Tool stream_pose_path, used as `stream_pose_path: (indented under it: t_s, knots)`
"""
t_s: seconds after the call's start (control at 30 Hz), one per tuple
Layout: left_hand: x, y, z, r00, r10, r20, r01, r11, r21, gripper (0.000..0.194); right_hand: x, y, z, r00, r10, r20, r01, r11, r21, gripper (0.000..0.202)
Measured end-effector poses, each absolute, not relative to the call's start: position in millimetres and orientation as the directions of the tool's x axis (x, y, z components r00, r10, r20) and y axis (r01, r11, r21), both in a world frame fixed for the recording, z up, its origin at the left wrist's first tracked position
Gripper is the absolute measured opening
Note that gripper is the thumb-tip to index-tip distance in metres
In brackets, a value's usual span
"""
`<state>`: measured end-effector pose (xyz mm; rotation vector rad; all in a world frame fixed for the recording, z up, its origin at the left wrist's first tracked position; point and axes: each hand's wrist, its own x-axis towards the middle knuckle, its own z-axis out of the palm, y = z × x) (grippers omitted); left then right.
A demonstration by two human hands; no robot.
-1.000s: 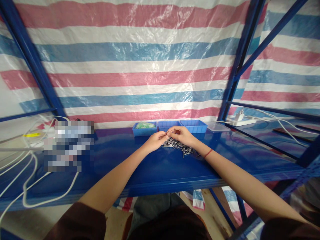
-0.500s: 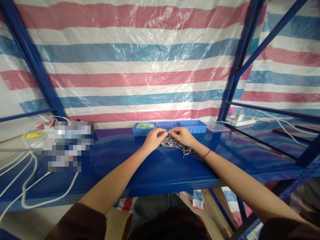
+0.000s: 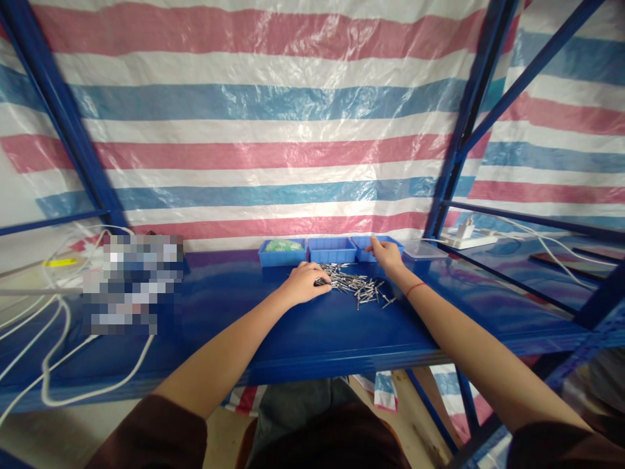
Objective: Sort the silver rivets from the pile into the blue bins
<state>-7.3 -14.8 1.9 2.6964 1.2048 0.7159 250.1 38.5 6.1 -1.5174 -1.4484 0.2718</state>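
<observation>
A loose heap of thin silver metal pins that look like blind rivets [image 3: 359, 284] lies on the blue tabletop. My left hand [image 3: 307, 284] rests at the heap's left edge, its fingers curled down around some rivets; the fingertips are partly hidden. My right hand [image 3: 389, 255] is raised at the front of the right blue bin [image 3: 362, 250]. Its thumb and forefinger stand slightly apart, and I see nothing between them. Left of that bin are the middle blue bin [image 3: 332, 254] and the left blue bin [image 3: 266, 259], which holds a green plastic-like bundle [image 3: 284, 245].
A clear flat lid [image 3: 426, 250] lies right of the bins. Farther right sits a white power strip [image 3: 471, 241] with cables. White cables [image 3: 49, 374] loop over the left side, beside a blurred-out patch. Blue posts [image 3: 452, 169] and a striped sheet [image 3: 273, 156] stand behind.
My hands were together over the heap and have parted. The right hand moved right to the right bin; the left moved slightly down onto the heap's left edge.
</observation>
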Motion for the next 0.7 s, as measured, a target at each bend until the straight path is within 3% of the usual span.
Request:
stream_pose_path:
  t_s: [0.1, 0.27, 0.43, 0.7]
  knots:
    - [-6.4, -15.1, 2.4, 0.599, 0.691, 0.405, 0.667, -0.710, 0.226, 0.015, 235.6, 32.5, 9.7, 0.201, 0.876, 0.438, 0.644, 0.219, -0.733, 0.057]
    - [-3.1, -19.1, 4.2, 0.607, 0.664, 0.437, 0.690, -0.713, 0.126, 0.013, 213.4, 17.3, 13.8, -0.215, 0.862, 0.460, 0.714, 0.460, -0.528, 0.043]
    - [-3.8, -19.1, 3.6, 0.587, 0.694, 0.417, 0.718, -0.684, 0.128, 0.016, 200.4, 0.9, 16.3, -0.566, 0.753, 0.335, 0.597, 0.655, -0.463, 0.019]
    - [-3.8, -18.5, 3.0, 0.603, 0.687, 0.405, 0.718, -0.689, 0.100, 0.017, 187.4, -4.2, 14.5, -0.680, 0.668, 0.303, 0.553, 0.738, -0.386, 0.015]
